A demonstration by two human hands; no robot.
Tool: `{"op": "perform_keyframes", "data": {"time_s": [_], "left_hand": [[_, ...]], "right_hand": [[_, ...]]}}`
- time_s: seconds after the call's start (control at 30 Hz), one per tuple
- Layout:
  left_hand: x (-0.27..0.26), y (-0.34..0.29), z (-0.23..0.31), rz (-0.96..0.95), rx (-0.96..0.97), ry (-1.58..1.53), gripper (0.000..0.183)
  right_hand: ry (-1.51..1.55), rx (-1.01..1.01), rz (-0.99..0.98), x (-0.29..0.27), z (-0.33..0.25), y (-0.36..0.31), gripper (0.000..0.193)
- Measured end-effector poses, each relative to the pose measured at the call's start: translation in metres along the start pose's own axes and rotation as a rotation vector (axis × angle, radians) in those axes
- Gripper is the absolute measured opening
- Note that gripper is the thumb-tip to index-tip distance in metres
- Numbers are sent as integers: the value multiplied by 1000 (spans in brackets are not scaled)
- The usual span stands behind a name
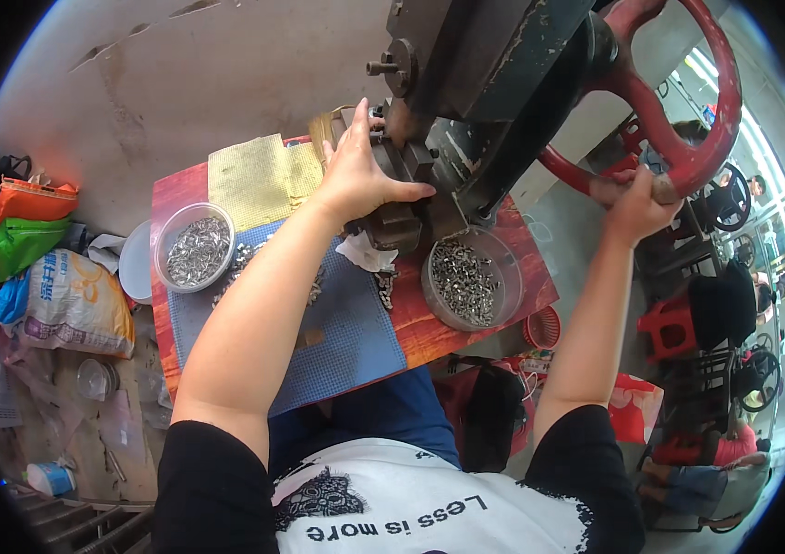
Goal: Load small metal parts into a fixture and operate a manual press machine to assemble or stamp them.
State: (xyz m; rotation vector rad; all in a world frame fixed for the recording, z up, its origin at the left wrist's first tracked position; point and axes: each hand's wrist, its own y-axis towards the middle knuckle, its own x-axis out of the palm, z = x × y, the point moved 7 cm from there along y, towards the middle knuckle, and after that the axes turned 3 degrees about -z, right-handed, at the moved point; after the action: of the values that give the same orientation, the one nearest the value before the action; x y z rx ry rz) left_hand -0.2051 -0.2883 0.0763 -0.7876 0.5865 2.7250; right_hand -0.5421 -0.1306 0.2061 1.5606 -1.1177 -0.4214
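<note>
My left hand (356,180) reaches to the lower part of a dark hand press (513,55), against its metal block. Thumb and fingers are stretched apart; whether the fingertips touch a small part is hidden. My right hand (642,208) is wrapped round the lower rim of the press's worn red handwheel (730,88). Left of my left forearm stands a round tub (169,268) of small silvery metal parts. A clear tub (506,309) of similar parts stands right of the press base. More small parts (243,266) lie on the blue mesh mat (346,337), partly behind my forearm.
A yellow textured mat (249,180) lies at the back of the red table (180,189). Crumpled white tissue (365,252) sits by the press base. Bags and a sack (74,300) are heaped at left. Other wheeled presses, red stools (670,328) and people fill the right.
</note>
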Motion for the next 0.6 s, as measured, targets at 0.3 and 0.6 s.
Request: {"op": "perform_keyframes", "data": {"time_s": [0.3,0.6], "left_hand": [[0,-68,35,113,31,50,146],[-2,-68,41,167,54,90,143]], "right_hand": [[-30,344,-95,2,6,30,29],[-248,289,-164,-10,27,-20,41]]}}
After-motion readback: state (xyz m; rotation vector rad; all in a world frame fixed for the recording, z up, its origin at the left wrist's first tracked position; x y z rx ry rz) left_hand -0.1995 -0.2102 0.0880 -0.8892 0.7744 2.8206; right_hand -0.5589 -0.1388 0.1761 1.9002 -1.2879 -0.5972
